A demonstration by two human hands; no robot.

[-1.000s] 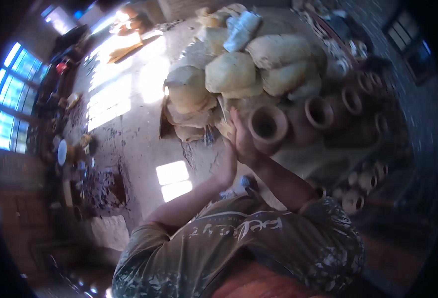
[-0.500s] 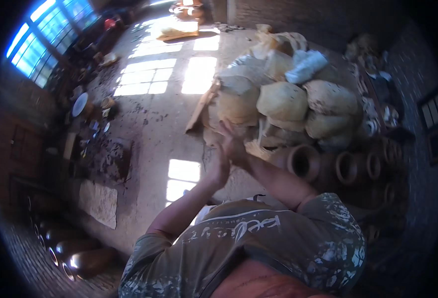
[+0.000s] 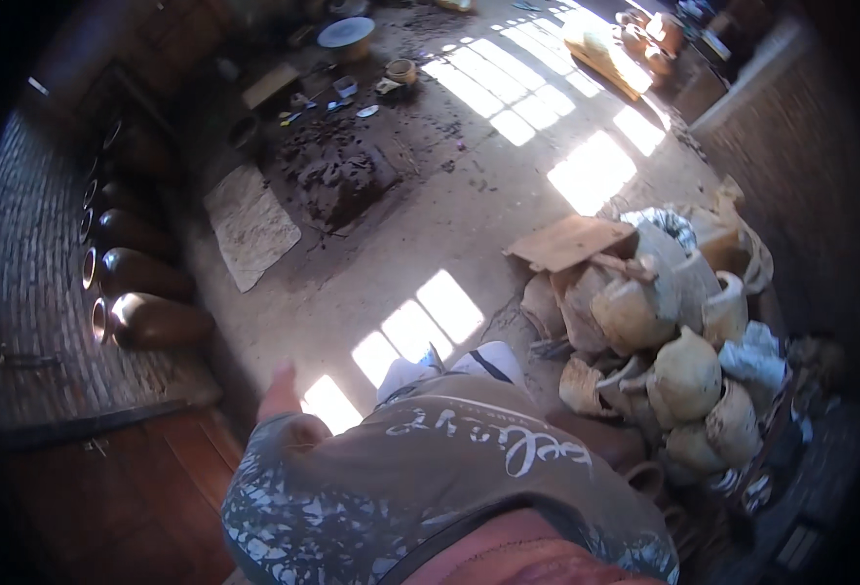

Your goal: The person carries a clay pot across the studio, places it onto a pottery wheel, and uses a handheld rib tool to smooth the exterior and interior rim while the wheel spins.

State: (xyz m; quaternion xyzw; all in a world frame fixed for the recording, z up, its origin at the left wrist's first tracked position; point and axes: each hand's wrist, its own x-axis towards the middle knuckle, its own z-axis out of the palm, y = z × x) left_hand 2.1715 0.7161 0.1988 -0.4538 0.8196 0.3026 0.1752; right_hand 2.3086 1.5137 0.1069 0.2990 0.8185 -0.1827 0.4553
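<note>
Low at my left side, my left hand [image 3: 282, 378] shows only in part, blurred and foreshortened beyond the sleeve. Its fingers cannot be made out, and nothing held is visible. Sunlit floor [image 3: 330, 402] lies just beside it. My right hand is out of the picture. On the right side of the floor stands a heap of pale clay pots and broken pieces [image 3: 685, 375], the nearest objects to my right side. A flat brown board [image 3: 574, 243] rests on the heap's far left part.
Dark glazed jars [image 3: 162, 320] lie in a row along the brick wall at left. A pale sheet [image 3: 251, 224] is spread beside a mound of dark clay [image 3: 337, 180]. Farther back are a round white-topped stand [image 3: 346, 33] and a small pot [image 3: 401, 71]. A reddish-brown door [image 3: 123, 487] is at lower left.
My hands were together in front of me; they have parted. The left is now down at my side and the right has left the picture. My view has swung left.
</note>
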